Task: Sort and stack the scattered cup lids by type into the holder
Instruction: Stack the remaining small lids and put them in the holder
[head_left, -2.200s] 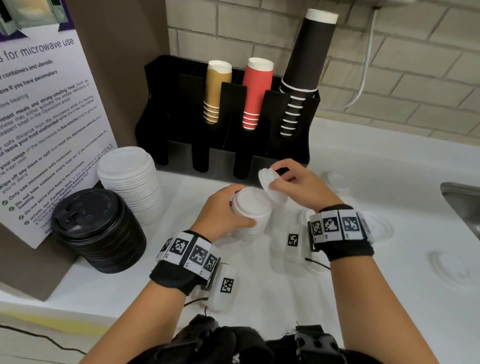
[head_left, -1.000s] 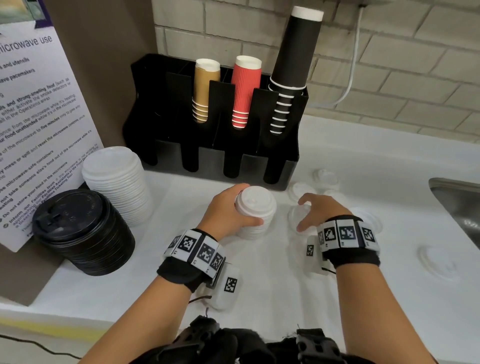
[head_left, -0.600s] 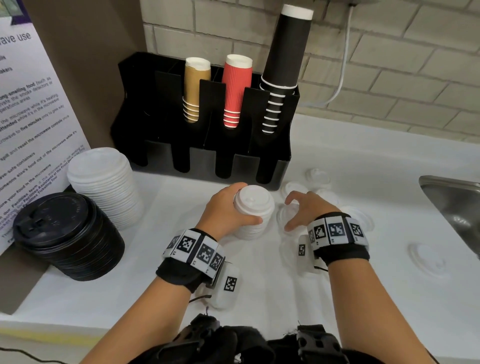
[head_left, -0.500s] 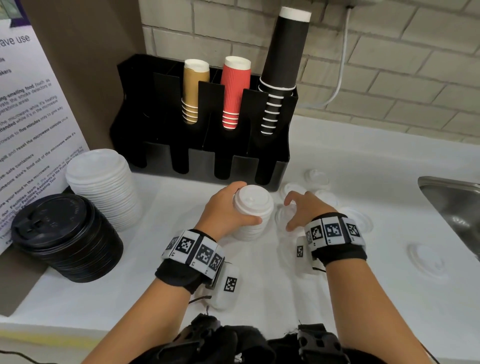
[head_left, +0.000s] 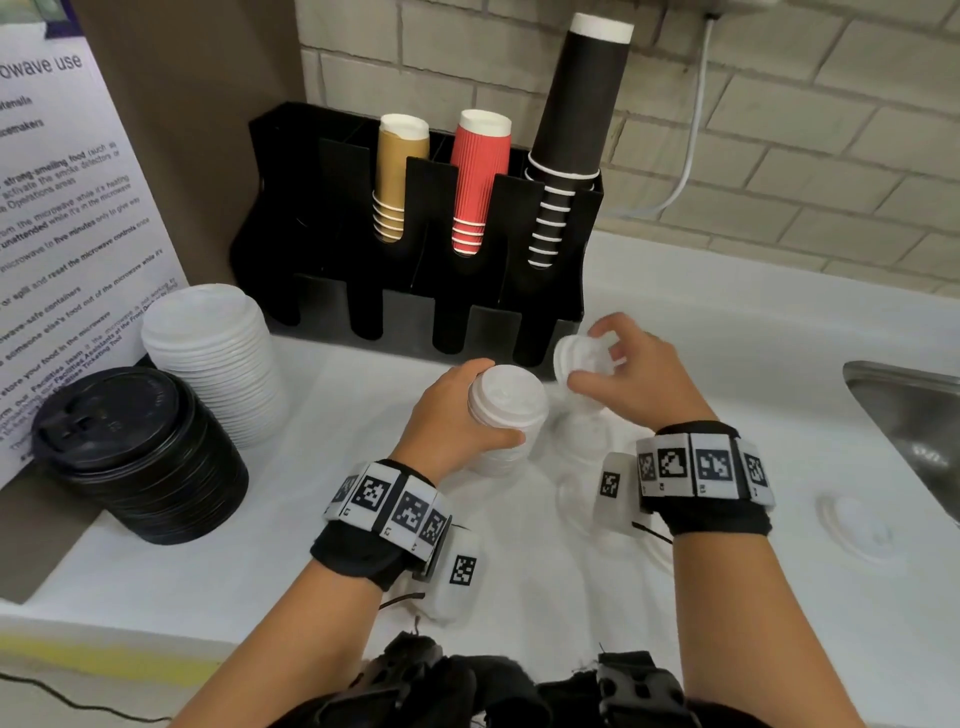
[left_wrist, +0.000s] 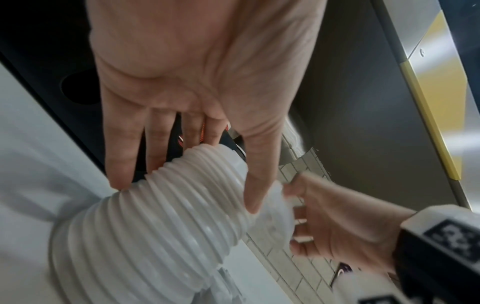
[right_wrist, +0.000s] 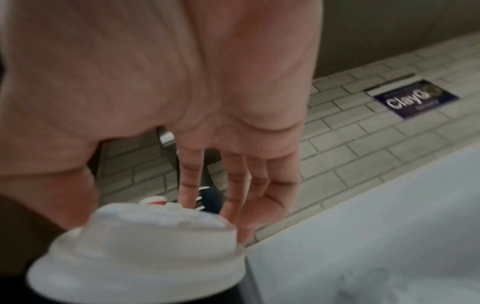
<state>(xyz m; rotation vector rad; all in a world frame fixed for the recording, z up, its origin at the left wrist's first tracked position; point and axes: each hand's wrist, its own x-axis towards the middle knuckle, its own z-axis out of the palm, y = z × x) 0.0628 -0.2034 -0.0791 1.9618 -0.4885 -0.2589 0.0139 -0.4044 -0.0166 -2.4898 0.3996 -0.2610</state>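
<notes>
White desk (head_left: 270, 561), brick wall behind, steel sink at right edge. Nearest: one flat white lid (head_left: 857, 525) lying alone on the desk, well apart from both hands; more translucent lids blurred beneath the right wrist, count not readable. Left hand (head_left: 447, 415) wrapped around small white lid stack (head_left: 506, 410), thumb and fingers curled on the ribbed sides, base apparently on the desk. Right hand (head_left: 634, 379) pinching single small white lid (head_left: 582, 356) by its rim, tilted on edge, just beside and slightly above the stack top, not yet seated. Left of the hands: black lid stack (head_left: 135, 452), then large white lid stack (head_left: 213, 358), both standing free on the desk, not in the holder. Farthest: black holder (head_left: 415, 312) against the wall, upper slots loaded with tan, red and black cups, front bays dark, contents not discernible. Risks, as judged: tilted lid landing off-centre and failing to nest, due to the edge-on approach; thin rim slipping from the pinch; tall ribbed stack toppling if side pressure exceeds the left grip; size mismatch going unnoticed, white on white. Lids: thin, glossy, domed, raised sip ridge, light and easily deformed.
</notes>
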